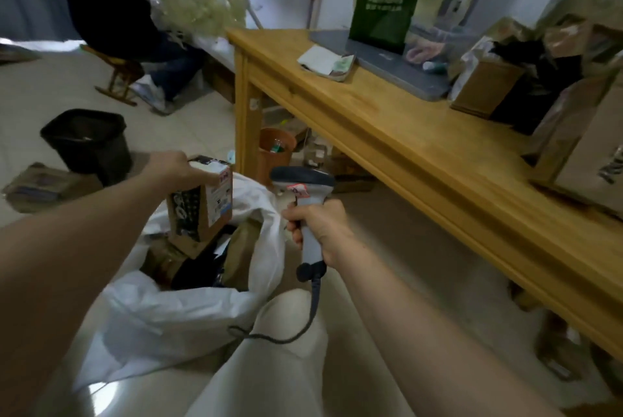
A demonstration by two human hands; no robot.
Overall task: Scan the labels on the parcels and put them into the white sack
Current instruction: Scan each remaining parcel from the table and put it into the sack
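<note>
Both my hands are full: my left hand (173, 165) grips the top of a small brown cardboard parcel (199, 211) with a white label, at the open mouth of the white plastic sack (168, 312). My right hand (323, 231) is curled round a grey handheld barcode scanner (305, 187) just beside the sack.

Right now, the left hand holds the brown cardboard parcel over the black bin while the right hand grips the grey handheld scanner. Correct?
No. The head view shows the left hand holding the brown cardboard parcel over the open white sack, not the black bin; the right hand does grip the grey handheld scanner.
</note>
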